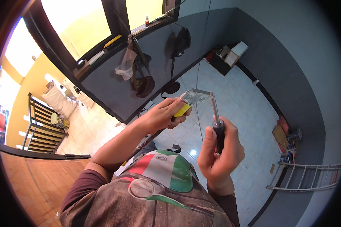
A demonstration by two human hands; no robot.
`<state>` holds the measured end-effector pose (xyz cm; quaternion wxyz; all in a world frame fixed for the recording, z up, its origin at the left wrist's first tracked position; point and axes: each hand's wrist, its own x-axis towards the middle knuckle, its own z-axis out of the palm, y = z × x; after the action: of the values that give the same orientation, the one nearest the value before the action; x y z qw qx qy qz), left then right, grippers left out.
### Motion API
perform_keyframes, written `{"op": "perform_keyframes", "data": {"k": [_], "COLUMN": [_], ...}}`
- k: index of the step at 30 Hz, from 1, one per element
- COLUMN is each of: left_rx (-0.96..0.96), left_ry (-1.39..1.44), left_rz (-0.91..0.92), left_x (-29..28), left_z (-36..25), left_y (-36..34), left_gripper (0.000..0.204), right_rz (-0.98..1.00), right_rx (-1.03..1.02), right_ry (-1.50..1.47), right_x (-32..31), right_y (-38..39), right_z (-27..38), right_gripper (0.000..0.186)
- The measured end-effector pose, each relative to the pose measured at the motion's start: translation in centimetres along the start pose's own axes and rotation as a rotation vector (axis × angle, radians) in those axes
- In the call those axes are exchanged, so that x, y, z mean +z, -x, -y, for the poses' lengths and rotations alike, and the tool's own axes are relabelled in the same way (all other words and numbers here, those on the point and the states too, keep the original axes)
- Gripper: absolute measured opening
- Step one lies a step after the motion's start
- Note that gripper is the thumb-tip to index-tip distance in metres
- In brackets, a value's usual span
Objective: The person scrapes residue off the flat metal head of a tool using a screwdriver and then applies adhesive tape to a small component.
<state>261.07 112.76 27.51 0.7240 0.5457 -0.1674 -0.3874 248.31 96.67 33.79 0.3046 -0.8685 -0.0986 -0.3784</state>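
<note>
My left hand [161, 114] is closed around the yellow handle of a putty knife [196, 96]. Its wide grey blade is smeared with whitish residue and points to the right. In my right hand [226, 153] is a screwdriver [215, 109] with a black handle, held upright with the metal shaft pointing up. The screwdriver's tip meets the right end of the blade, or lies just in front of it; I cannot tell whether they touch. Both tools are raised in front of my chest, above the tiled floor [246, 121]. A dark rod [144, 144] runs beneath my left forearm.
Bags [144, 86] hang on the grey wall below a window ledge holding a small bottle [147, 21] and a yellow tool [113, 40]. A ladder [307, 178] lies at right. A box [219, 63] sits by the far wall. Beyond the doorway are a metal gate [41, 125] and white sacks [58, 101].
</note>
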Motion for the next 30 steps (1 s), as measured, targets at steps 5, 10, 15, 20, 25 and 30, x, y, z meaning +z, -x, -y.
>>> {"op": "perform_keyframes", "data": {"k": [5,10,15,20,25,30], "left_rx": [0.052,-0.046,-0.013,-0.044,0.055,0.146], "left_ry": [0.064,0.148,0.120,0.095,-0.080,-0.113], "left_rz": [0.023,0.043,0.056,0.001,-0.045,0.009], "left_x": [-0.4,-0.8,-0.8,-0.7,-0.5,-1.1], "left_z": [-0.4,-0.3,-0.2,-0.2,0.3,2.4], "left_y": [0.6,1.1,1.9,2.9,4.0,5.3], "left_gripper": [0.064,0.080,0.081,0.081,0.079,0.071], "right_rz": [0.177,0.149,0.130,0.126,0.157,0.222], "right_rx": [0.258,0.149,0.092,-0.066,-0.196,-0.368], "right_ry": [-0.102,-0.107,-0.065,0.170,0.331,0.422], "right_x": [1.7,2.6,2.6,1.8,1.3,1.1], "right_y": [1.6,1.7,1.9,2.2,1.5,1.9], "right_z": [-0.5,-0.3,0.0,-0.4,-0.6,-2.2], "right_gripper": [0.023,0.020,0.022,0.035,0.035,0.044]}}
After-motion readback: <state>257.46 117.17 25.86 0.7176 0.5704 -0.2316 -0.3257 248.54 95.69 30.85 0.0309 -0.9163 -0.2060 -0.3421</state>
